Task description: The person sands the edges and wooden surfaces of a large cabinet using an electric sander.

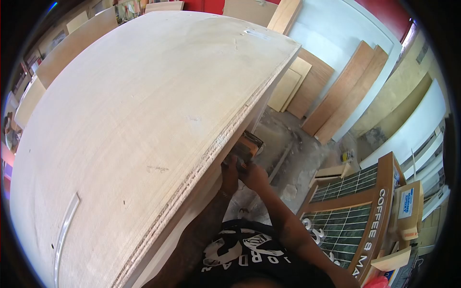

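Below the edge of a large pale plywood panel (125, 105), I hold an orange and black power sander (248, 145) against the panel's side face. My right hand (254, 176) is closed around the near end of the sander. Beside it, my left hand (229, 175) grips the tool's panel side, its fingers partly in shadow. The sander's working face is hidden against the wood. The panel's long edge (206, 158) looks rough and layered, with pale filler or dust along it.
A metal strip (66, 235) lies on the panel. To the right stand a brown-framed sign with "COFFEE" lettering (382, 211), a cardboard box (408, 211) and leaning wooden boards (343, 93) against a white panel (326, 33). The concrete floor (288, 144) is dusty.
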### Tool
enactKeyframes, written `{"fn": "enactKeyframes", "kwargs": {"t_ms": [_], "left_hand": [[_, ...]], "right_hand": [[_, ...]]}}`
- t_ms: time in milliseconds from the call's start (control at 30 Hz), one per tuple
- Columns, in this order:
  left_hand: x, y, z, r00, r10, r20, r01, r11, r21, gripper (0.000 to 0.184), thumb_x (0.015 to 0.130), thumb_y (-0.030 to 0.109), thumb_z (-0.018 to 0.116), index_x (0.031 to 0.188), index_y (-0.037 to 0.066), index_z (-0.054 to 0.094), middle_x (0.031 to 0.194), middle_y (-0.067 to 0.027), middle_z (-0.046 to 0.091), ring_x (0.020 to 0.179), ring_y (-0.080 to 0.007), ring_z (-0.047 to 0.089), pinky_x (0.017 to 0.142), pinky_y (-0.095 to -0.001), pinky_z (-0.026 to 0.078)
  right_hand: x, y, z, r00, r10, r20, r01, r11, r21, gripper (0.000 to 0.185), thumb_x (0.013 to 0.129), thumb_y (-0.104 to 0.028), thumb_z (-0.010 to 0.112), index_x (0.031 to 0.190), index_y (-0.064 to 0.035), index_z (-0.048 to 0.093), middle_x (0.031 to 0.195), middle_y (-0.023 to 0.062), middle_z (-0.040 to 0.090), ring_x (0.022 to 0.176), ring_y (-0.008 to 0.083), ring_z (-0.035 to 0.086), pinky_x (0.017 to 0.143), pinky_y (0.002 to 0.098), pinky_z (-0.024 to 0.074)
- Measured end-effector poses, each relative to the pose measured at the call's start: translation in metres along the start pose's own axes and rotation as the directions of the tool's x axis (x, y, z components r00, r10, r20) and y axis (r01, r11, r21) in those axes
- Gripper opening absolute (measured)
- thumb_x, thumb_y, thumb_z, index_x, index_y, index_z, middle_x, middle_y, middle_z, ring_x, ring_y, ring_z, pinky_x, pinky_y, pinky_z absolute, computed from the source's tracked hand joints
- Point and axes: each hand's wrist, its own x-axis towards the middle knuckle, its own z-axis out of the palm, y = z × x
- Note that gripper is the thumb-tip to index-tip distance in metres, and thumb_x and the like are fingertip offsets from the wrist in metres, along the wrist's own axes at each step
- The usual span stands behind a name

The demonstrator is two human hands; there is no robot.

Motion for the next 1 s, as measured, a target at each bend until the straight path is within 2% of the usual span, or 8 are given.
{"fn": "enactKeyframes", "kwargs": {"t_ms": [67,333,400,533,600,800,900,1000], "left_hand": [[-0.01,0.026,0.011,0.996,-0.087,-0.006,0.087,0.992,0.095,0.049,0.103,0.032,0.063,0.135,-0.004,0.054,0.123,-0.0104,0.063,0.11,-0.017,0.059,0.092,-0.0317,0.049],[-0.013,0.042,0.024,0.996,-0.036,0.078,0.03,0.997,0.072,0.046,0.105,0.034,0.06,0.132,-0.004,0.057,0.122,-0.0074,0.061,0.109,-0.0137,0.056,0.092,-0.031,0.049],[-0.014,0.051,0.03,0.996,-0.027,0.089,0.019,0.996,0.087,0.046,0.105,0.034,0.06,0.132,-0.004,0.057,0.122,-0.0074,0.06,0.109,-0.0134,0.055,0.093,-0.0309,0.048],[-0.007,0.056,0.032,0.984,0.016,0.176,-0.042,0.989,0.142,0.046,0.106,0.032,0.06,0.134,-0.003,0.056,0.127,-0.0089,0.057,0.115,-0.015,0.052,0.097,-0.0318,0.047],[-0.007,0.066,0.042,0.973,0.051,0.226,-0.084,0.987,0.138,0.046,0.106,0.031,0.06,0.135,-0.003,0.055,0.128,-0.0094,0.056,0.117,-0.0157,0.051,0.099,-0.0323,0.046],[-0.009,0.104,0.072,0.964,0.101,0.246,-0.125,0.989,0.084,0.043,0.106,0.029,0.059,0.134,-0.003,0.055,0.128,-0.0095,0.057,0.114,-0.0167,0.053,0.098,-0.0337,0.048],[-0.005,0.125,0.087,0.916,0.142,0.376,-0.165,0.986,0.03,0.037,0.108,0.029,0.053,0.132,0.001,0.052,0.122,-0.0065,0.059,0.11,-0.0137,0.057,0.095,-0.0309,0.049],[-0.001,0.139,0.1,0.879,0.215,0.426,-0.301,0.942,0.145,0.039,0.108,0.028,0.051,0.135,-0.001,0.05,0.124,-0.0088,0.06,0.112,-0.0149,0.058,0.094,-0.032,0.05]], "right_hand": [[-0.002,-0.006,-0.006,1.0,-0.012,0.006,0.013,1.0,-0.027,0.052,0.086,-0.037,0.073,0.125,-0.0041,0.063,0.094,0.0257,0.072,0.09,0.0472,0.069,0.078,0.0549,0.0545],[-0.008,-0.013,-0.018,0.994,-0.068,-0.084,0.066,0.997,-0.035,0.05,0.083,-0.041,0.076,0.117,-0.005,0.069,0.092,0.0249,0.072,0.09,0.0424,0.071,0.078,0.0527,0.0554],[-0.009,-0.012,-0.019,0.98,-0.12,-0.157,0.113,0.992,-0.052,0.046,0.082,-0.041,0.077,0.109,-0.0036,0.072,0.088,0.0241,0.072,0.085,0.0423,0.071,0.075,0.0515,0.0557],[-0.005,-0.011,-0.025,0.992,-0.081,-0.095,0.059,0.975,-0.215,0.043,0.079,-0.04,0.079,0.099,-0.002,0.074,0.083,0.0236,0.071,0.08,0.0428,0.071,0.072,0.0509,0.0558],[-0.007,-0.015,-0.037,0.969,-0.153,-0.193,0.113,0.972,-0.205,0.04,0.077,-0.039,0.081,0.09,-0.0018,0.074,0.078,0.0236,0.07,0.077,0.0428,0.071,0.071,0.0511,0.0557],[-0.012,-0.037,-0.073,0.95,-0.15,-0.273,0.093,0.973,-0.21,0.045,0.074,-0.038,0.083,0.103,-0.0035,0.074,0.077,0.0213,0.07,0.077,0.041,0.071,0.072,0.0495,0.0562],[-0.011,-0.048,-0.095,0.934,-0.172,-0.314,0.125,0.978,-0.165,0.047,0.073,-0.034,0.083,0.108,-0.0045,0.074,0.077,0.0212,0.07,0.077,0.04,0.071,0.071,0.0475,0.0559],[-0.016,-0.068,-0.128,0.917,-0.213,-0.336,0.172,0.974,-0.147,0.045,0.073,-0.03,0.083,0.109,-0.0039,0.073,0.078,0.0234,0.069,0.078,0.0409,0.071,0.07,0.046,0.0554]]}}
